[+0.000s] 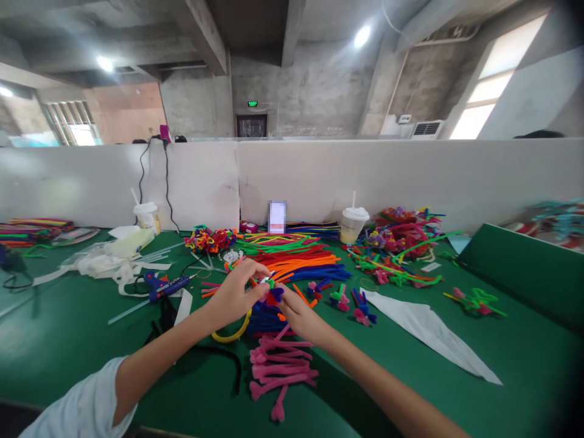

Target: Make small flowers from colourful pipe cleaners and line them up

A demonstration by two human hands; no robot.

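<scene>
Blue-and-green fuzzy piece [275, 296], pinched at the fingertips of left hand [238, 293] and right hand [299, 312] together. Around them on the table [68, 359]: similar pieces [363, 311] at three o'clock, pink stems [283, 368] at six, glue gun [168, 288] at nine, phone [277, 218] at twelve.

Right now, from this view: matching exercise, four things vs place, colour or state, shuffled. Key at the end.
Things:
1. Phone
2. Glue gun
3. Left hand
4. Sheet

Matches:
A. white, lying to the right of both hands
B. fingers at a small fuzzy piece
C. upright, screen lit
D. mostly blue, lying to the left of both hands

Pairs: 1-C, 2-D, 3-B, 4-A
</scene>
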